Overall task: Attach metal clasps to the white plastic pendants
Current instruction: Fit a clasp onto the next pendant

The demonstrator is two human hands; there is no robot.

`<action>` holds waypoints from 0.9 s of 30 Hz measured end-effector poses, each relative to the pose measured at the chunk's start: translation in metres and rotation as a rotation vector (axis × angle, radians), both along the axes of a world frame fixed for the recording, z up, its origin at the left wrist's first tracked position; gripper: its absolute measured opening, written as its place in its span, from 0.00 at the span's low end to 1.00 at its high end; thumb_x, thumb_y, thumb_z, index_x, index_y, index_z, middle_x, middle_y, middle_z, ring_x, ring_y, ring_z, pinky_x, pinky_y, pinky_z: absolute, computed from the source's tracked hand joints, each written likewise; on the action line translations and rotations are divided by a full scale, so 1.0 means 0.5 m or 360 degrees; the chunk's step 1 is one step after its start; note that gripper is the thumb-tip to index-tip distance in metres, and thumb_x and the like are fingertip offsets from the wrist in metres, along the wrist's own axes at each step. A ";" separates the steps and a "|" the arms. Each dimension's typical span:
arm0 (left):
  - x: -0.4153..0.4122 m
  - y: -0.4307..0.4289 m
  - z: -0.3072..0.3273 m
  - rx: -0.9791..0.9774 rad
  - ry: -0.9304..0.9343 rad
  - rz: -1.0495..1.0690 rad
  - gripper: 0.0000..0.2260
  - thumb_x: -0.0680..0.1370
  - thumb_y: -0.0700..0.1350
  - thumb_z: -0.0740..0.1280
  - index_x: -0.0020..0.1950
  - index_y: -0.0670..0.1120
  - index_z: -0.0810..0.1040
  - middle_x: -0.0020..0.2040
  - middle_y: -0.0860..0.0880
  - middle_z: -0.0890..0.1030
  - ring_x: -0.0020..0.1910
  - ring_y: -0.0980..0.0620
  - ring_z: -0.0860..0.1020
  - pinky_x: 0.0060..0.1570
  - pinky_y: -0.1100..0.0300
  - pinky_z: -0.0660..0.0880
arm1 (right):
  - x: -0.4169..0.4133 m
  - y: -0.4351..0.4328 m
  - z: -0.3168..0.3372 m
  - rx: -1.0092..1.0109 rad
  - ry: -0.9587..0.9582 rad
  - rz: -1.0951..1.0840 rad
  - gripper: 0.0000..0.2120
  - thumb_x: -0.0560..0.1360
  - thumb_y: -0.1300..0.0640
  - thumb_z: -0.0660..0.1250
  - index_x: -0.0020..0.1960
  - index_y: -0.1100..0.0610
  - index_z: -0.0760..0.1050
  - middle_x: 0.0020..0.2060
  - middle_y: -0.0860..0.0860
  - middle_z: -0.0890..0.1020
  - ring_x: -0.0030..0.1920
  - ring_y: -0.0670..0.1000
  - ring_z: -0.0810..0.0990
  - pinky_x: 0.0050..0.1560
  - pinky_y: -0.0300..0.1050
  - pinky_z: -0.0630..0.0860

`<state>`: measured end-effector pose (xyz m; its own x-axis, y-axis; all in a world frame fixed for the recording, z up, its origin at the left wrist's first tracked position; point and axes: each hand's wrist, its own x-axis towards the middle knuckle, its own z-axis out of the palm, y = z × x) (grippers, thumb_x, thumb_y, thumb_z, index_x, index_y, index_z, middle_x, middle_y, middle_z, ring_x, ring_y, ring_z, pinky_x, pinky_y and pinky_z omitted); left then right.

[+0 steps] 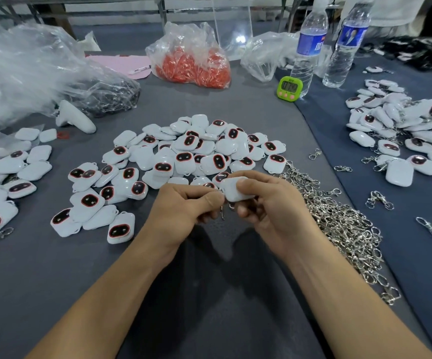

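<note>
You hold the work at the near edge of the central pendant pile (191,151). Your right grip (269,200) grasps one white pendant (235,189), thumb on top and fingers curled beneath, its plain white side up. Your left grip (183,203) pinches a metal clasp (222,212) between thumb and forefinger. The clasp hangs down between both grips and meets the pendant's left corner. Whether the ring is through the pendant's loop cannot be told.

The pile spreads over the grey counter (54,281). Just right of the pile lies the clasp heap (339,221), a long band running toward you beside your right forearm (339,294); its inner edge is close to that arm. Beyond the heap, further right of the pile, a few loose clasps (379,200) lie apart on darker blue cloth (404,268), and a second pendant group (404,125) with clasps among them sits far right. Left of the pile a third pendant group (15,177) reaches the left edge of view.

Behind the pile stand a green timer (289,88), two water bottles (308,47) and a bag of orange pieces (191,63); behind and left, a crumpled clear bag (28,68).

Open room: bare counter on the near side of the pile, between and to the left of your forearms. The counter's near edge does not show.
</note>
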<state>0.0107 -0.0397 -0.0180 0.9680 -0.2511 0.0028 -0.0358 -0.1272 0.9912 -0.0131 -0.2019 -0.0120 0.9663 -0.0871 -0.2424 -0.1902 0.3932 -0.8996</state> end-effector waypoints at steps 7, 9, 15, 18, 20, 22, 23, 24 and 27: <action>-0.014 0.026 0.009 0.1353 -0.1353 0.0090 0.09 0.74 0.50 0.69 0.42 0.48 0.87 0.33 0.51 0.82 0.33 0.49 0.78 0.35 0.51 0.75 | -0.022 0.040 -0.007 -0.0766 -0.0578 -0.0260 0.08 0.69 0.63 0.69 0.44 0.54 0.85 0.29 0.60 0.79 0.26 0.53 0.73 0.26 0.48 0.70; -0.018 0.025 0.007 0.1385 -0.1420 0.0174 0.09 0.76 0.49 0.69 0.39 0.48 0.86 0.31 0.52 0.80 0.32 0.49 0.75 0.33 0.52 0.73 | -0.017 0.041 -0.007 -0.0584 -0.0512 -0.0269 0.08 0.70 0.64 0.68 0.45 0.56 0.84 0.30 0.60 0.79 0.24 0.51 0.74 0.24 0.42 0.68; -0.012 -0.018 0.009 -0.0112 0.0077 0.0150 0.10 0.77 0.44 0.71 0.37 0.42 0.85 0.25 0.49 0.76 0.25 0.58 0.71 0.26 0.68 0.68 | 0.001 0.020 0.003 0.0326 0.0085 -0.0111 0.09 0.78 0.66 0.62 0.50 0.63 0.82 0.30 0.55 0.81 0.22 0.46 0.71 0.20 0.35 0.63; -0.013 -0.020 0.004 -0.0029 -0.0061 0.0045 0.11 0.78 0.43 0.71 0.36 0.47 0.87 0.25 0.52 0.76 0.25 0.58 0.71 0.27 0.68 0.68 | -0.002 0.024 0.000 0.0471 0.0174 -0.0104 0.09 0.79 0.66 0.62 0.51 0.64 0.81 0.30 0.55 0.81 0.22 0.46 0.71 0.21 0.34 0.62; -0.010 -0.004 0.003 0.0315 -0.0476 0.0033 0.09 0.77 0.46 0.72 0.38 0.51 0.87 0.27 0.51 0.79 0.26 0.56 0.74 0.29 0.63 0.71 | -0.002 0.025 -0.001 0.0372 0.0147 -0.0146 0.10 0.78 0.66 0.63 0.48 0.62 0.83 0.31 0.54 0.82 0.21 0.47 0.70 0.21 0.35 0.63; -0.002 0.011 0.001 0.0760 -0.0917 0.0012 0.11 0.76 0.51 0.70 0.38 0.47 0.85 0.30 0.50 0.80 0.30 0.52 0.76 0.33 0.57 0.71 | -0.003 0.027 -0.003 0.0119 0.0008 -0.0207 0.10 0.78 0.68 0.64 0.47 0.60 0.83 0.32 0.54 0.82 0.23 0.48 0.70 0.22 0.36 0.64; 0.001 0.015 0.002 0.0984 -0.1102 -0.0022 0.12 0.76 0.52 0.68 0.39 0.47 0.85 0.31 0.50 0.80 0.31 0.51 0.76 0.33 0.55 0.70 | -0.005 0.030 -0.005 -0.0072 -0.0109 -0.0252 0.10 0.77 0.68 0.65 0.47 0.60 0.84 0.32 0.53 0.81 0.24 0.48 0.70 0.24 0.37 0.66; 0.002 0.015 0.005 0.1225 -0.1245 -0.0056 0.12 0.77 0.52 0.67 0.40 0.47 0.85 0.32 0.51 0.80 0.32 0.50 0.76 0.33 0.54 0.70 | -0.009 0.034 -0.009 -0.0349 -0.0254 -0.0299 0.10 0.76 0.68 0.66 0.46 0.58 0.84 0.31 0.52 0.80 0.26 0.48 0.71 0.26 0.38 0.68; -0.002 0.002 0.001 0.1778 -0.1326 -0.0066 0.11 0.78 0.54 0.67 0.46 0.50 0.85 0.38 0.51 0.83 0.38 0.48 0.79 0.38 0.54 0.74 | -0.021 0.052 -0.021 -0.1144 -0.0546 -0.0367 0.10 0.75 0.65 0.70 0.45 0.51 0.85 0.28 0.42 0.78 0.28 0.41 0.72 0.31 0.34 0.69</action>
<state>0.0096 -0.0386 -0.0175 0.7724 -0.5305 0.3493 -0.5814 -0.8119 0.0525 -0.0237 -0.1758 -0.0227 0.9154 -0.3132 0.2528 0.1556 -0.3040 -0.9399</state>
